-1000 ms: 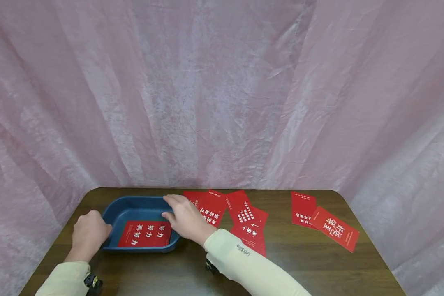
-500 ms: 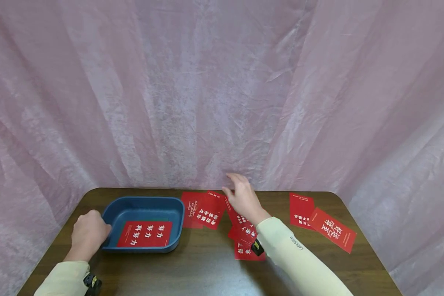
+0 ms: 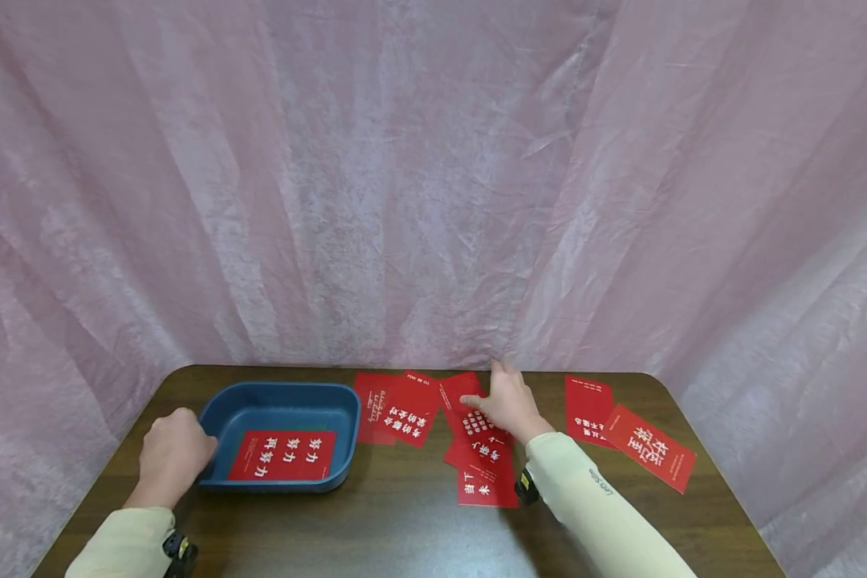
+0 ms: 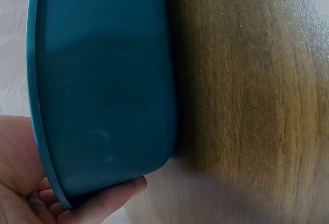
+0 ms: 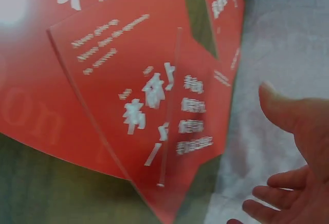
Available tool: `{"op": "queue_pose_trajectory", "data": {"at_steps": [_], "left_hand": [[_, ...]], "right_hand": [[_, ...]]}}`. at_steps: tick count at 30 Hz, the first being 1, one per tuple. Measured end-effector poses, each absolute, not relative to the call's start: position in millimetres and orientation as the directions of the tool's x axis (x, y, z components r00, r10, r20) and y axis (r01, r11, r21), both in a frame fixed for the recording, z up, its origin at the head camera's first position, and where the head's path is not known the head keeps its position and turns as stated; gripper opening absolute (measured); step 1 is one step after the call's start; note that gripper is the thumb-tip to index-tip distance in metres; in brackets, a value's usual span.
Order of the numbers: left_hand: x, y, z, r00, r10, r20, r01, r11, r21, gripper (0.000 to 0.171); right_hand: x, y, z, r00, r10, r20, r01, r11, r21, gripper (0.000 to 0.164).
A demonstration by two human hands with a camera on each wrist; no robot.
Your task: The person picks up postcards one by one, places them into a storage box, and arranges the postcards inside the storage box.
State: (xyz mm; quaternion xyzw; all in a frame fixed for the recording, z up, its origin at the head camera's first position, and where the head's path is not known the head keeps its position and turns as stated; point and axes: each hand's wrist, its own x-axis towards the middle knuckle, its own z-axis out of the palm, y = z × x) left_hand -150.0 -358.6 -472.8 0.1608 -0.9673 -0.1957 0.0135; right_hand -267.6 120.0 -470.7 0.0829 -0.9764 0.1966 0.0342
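Note:
My left hand grips the left end of a blue plastic tray, its fingers curled around the rim. In the left wrist view the thumb is by the rim of the tray and a finger lies along its outer wall. A red card with white lettering lies inside the tray. My right hand hovers at the back edge of an overlapping group of red cards, thumb and fingers spread apart, nothing between them. In the right wrist view the hand stands beside these cards.
Two overlapping red cards lie just right of the tray. Another overlapping pair of cards is at the right side of the brown wooden table. A pink velvet curtain hangs directly behind the table's back edge.
My right hand has left the tray's right side and moved rightward to the middle cards, coming lower over them. The left hand has kept its hold on the tray.

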Motion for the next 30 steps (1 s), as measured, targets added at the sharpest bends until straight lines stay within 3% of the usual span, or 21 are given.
{"op": "queue_pose_trajectory", "data": {"at_steps": [6,18,30], "left_hand": [[-150.4,-357.8,-474.0,-0.945,-0.322,-0.054,-0.317,0.867,0.383,0.027],[-149.2,-356.5,-473.3,-0.95,-0.313,-0.018,-0.295,0.874,0.385,0.024],[-150.1,-356.6,-473.6,-0.95,-0.31,-0.037,-0.301,0.875,0.379,0.025]], "right_hand": [[-264.0,121.7,-487.2,-0.993,-0.121,-0.02,-0.11,0.953,-0.283,0.107],[-258.5,123.4,-494.8,-0.992,-0.084,-0.095,-0.067,0.983,-0.169,0.11],[-262.4,140.6,-496.8,-0.994,-0.058,-0.092,-0.032,0.963,-0.267,0.086]]}}
